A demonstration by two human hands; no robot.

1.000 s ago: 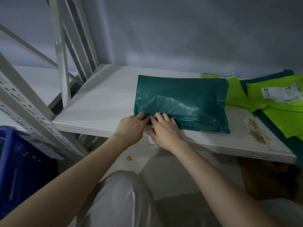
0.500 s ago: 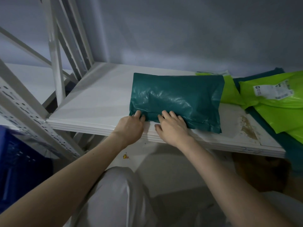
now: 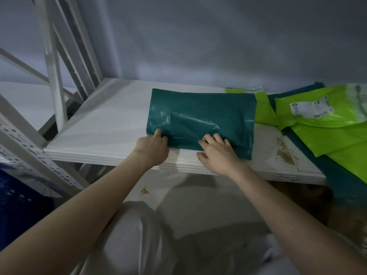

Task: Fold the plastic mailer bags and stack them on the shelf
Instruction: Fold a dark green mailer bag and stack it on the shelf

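Note:
A folded dark teal mailer bag (image 3: 202, 114) lies flat on the white shelf (image 3: 111, 124), its long side towards me. My left hand (image 3: 154, 144) grips the bag's near left corner, thumb on top and fingers curled under the edge. My right hand (image 3: 217, 149) rests on the near edge right of the middle, its fingers curled and pressing into the plastic. To the right lies a loose pile of lime green mailer bags (image 3: 325, 124), one with a white shipping label, over more teal bags (image 3: 341, 183).
White perforated uprights and braces of the rack (image 3: 53, 80) stand at the left. A blue crate (image 3: 17, 211) sits low on the left. A brown stain (image 3: 285, 151) marks the shelf beside the teal bag. A grey wall closes the back.
My two hands have spread apart along the bag's near edge, the left to the corner and the right further right. The bag has stayed in place.

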